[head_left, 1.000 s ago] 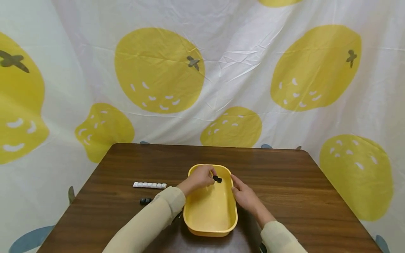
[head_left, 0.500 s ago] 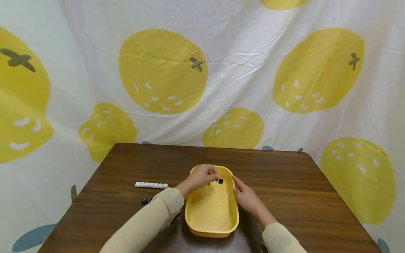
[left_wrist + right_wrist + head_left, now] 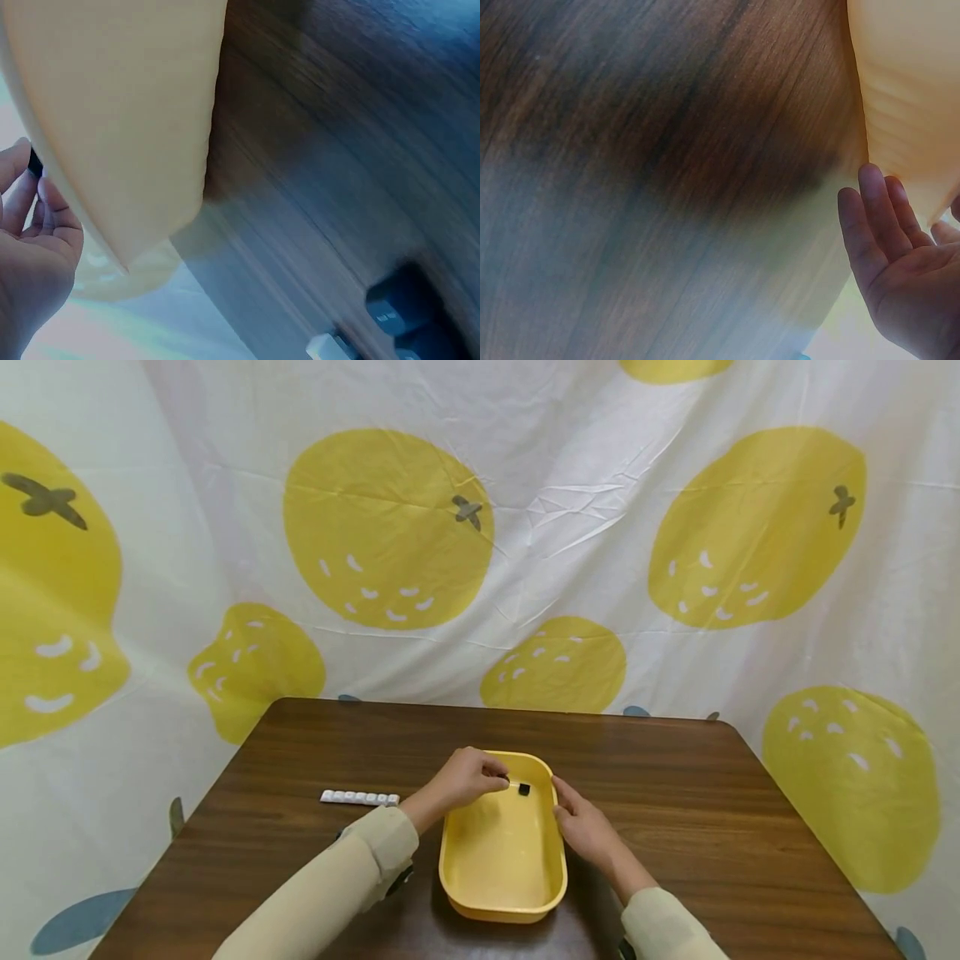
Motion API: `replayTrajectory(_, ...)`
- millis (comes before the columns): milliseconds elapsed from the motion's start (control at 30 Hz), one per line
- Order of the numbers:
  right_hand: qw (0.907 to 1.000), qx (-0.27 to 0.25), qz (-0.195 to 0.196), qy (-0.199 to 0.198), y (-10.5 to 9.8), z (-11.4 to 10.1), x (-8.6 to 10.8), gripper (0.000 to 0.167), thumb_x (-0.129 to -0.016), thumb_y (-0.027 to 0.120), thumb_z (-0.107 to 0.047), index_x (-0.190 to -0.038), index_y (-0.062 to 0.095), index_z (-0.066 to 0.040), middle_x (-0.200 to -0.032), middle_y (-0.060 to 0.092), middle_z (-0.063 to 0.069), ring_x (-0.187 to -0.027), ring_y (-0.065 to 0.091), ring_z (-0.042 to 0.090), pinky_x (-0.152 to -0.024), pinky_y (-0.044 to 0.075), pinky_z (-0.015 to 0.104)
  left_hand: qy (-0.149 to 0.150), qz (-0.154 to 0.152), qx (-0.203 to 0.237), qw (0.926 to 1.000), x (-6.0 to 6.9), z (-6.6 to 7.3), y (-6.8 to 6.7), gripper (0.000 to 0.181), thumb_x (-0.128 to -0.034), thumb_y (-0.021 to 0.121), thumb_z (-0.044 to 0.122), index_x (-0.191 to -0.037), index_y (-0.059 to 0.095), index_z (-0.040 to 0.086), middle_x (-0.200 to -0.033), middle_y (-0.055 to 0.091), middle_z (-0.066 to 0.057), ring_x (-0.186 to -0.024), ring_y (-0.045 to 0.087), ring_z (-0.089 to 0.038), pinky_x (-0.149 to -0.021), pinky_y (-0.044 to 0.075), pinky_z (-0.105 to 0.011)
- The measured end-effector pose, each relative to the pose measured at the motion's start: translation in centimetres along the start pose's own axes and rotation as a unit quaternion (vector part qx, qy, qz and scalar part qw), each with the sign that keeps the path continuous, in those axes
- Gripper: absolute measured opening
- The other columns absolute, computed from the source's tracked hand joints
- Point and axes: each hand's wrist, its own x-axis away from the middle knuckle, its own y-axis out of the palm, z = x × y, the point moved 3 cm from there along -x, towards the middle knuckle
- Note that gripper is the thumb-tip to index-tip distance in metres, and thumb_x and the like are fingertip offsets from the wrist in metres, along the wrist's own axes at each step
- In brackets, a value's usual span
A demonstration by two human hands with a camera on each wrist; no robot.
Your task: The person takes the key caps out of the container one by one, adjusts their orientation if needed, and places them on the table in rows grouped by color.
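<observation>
My left hand (image 3: pixel 467 777) reaches over the left rim of a yellow plastic bin (image 3: pixel 502 860). Its thumb and fingertips pinch a small black keycap (image 3: pixel 34 163), mostly hidden by the fingers. Another black keycap (image 3: pixel 524 789) lies inside the bin toward its far end. My right hand (image 3: pixel 587 831) rests against the bin's right side; in the right wrist view its fingers lie nearly straight along the outer wall, with the thumb side near the rim.
A row of white keycaps (image 3: pixel 360 797) lies on the brown wooden table (image 3: pixel 660 793) left of the bin. Black keycaps (image 3: pixel 394 311) stand nearer the front, mostly behind the left sleeve in the head view. A lemon-print cloth (image 3: pixel 555 568) hangs behind.
The black keycap pair seen at the left fingertips is apart: one lies in the bin, one stays between the fingers. The left hand has drawn slightly left. The right hand stays against the bin.
</observation>
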Motion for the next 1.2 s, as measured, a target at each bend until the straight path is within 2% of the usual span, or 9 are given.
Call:
replayTrajectory(200, 1.0000, 0.000, -0.003, 0.001, -0.1, -0.1, 0.1, 0.053, -0.104, 0.045, -0.014, -0.155, 0.033, -0.010, -0.135, 0.055, 0.027, -0.119, 0.056, 0.038, -0.099, 0.041, 0.057, 0.015, 0.022, 0.014, 0.9995, 0.9, -0.5, -1.5, 0.021, -0.0882, 0.073, 0.012, -0.107, 0.075, 0.002, -0.091, 0.072, 0.000, -0.080, 0.064, -0.011, -0.071, 0.052, -0.027)
replayTrajectory(467, 1.0000, -0.002, -0.004, 0.001, -0.1, -0.1, 0.1, 0.052, -0.104, 0.044, -0.015, -0.155, 0.033, -0.011, -0.136, 0.054, 0.027, -0.122, 0.054, 0.039, -0.101, 0.039, 0.058, 0.016, 0.045, 0.018, 0.9987, 2.3, -1.2, -3.2, 0.028, -0.0938, 0.067, 0.010, -0.118, 0.069, -0.002, -0.110, 0.068, -0.010, -0.094, 0.064, -0.021, -0.077, 0.053, -0.034)
replayTrajectory(633, 1.0000, -0.006, -0.004, 0.000, -0.1, 0.0, 0.0, 0.052, -0.104, 0.044, -0.015, -0.155, 0.033, -0.011, -0.136, 0.054, 0.027, -0.122, 0.054, 0.039, -0.100, 0.039, 0.058, 0.008, 0.063, 0.020, 0.9978, 3.0, -1.7, -4.1, 0.024, -0.0934, 0.069, 0.015, -0.113, 0.072, 0.002, -0.106, 0.067, -0.006, -0.089, 0.061, -0.019, -0.074, 0.052, -0.034)
replayTrajectory(800, 1.0000, -0.008, -0.005, -0.001, -0.1, 0.1, 0.0, 0.053, -0.104, 0.044, -0.014, -0.155, 0.033, -0.009, -0.137, 0.053, 0.028, -0.124, 0.052, 0.040, -0.102, 0.038, 0.058, -0.010, 0.080, 0.028, 0.9963, 3.8, -3.0, -5.1, 0.021, -0.0901, 0.073, 0.017, -0.108, 0.074, 0.005, -0.094, 0.063, -0.001, -0.081, 0.057, -0.016, -0.070, 0.050, -0.032)
replayTrajectory(967, 0.9999, -0.008, -0.005, -0.003, 0.0, 0.1, 0.1, 0.053, -0.104, 0.043, -0.014, -0.155, 0.033, -0.010, -0.141, 0.050, 0.027, -0.128, 0.048, 0.042, -0.103, 0.036, 0.059, -0.029, 0.090, 0.038, 0.9948, 5.3, -4.4, -6.4, 0.025, -0.0883, 0.075, 0.017, -0.109, 0.074, 0.004, -0.095, 0.064, 0.000, -0.081, 0.058, -0.015, -0.070, 0.051, -0.032)
replayTrajectory(1200, 1.0000, -0.005, -0.002, -0.004, 0.0, 0.1, 0.0, 0.053, -0.104, 0.044, -0.015, -0.155, 0.033, -0.010, -0.142, 0.048, 0.027, -0.130, 0.047, 0.042, -0.104, 0.035, 0.059, -0.055, 0.095, 0.001, 0.9939, 7.9, -6.8, -8.6, 0.022, -0.0908, 0.072, 0.018, -0.110, 0.073, 0.006, -0.098, 0.067, -0.001, -0.084, 0.061, -0.015, -0.073, 0.052, -0.034)
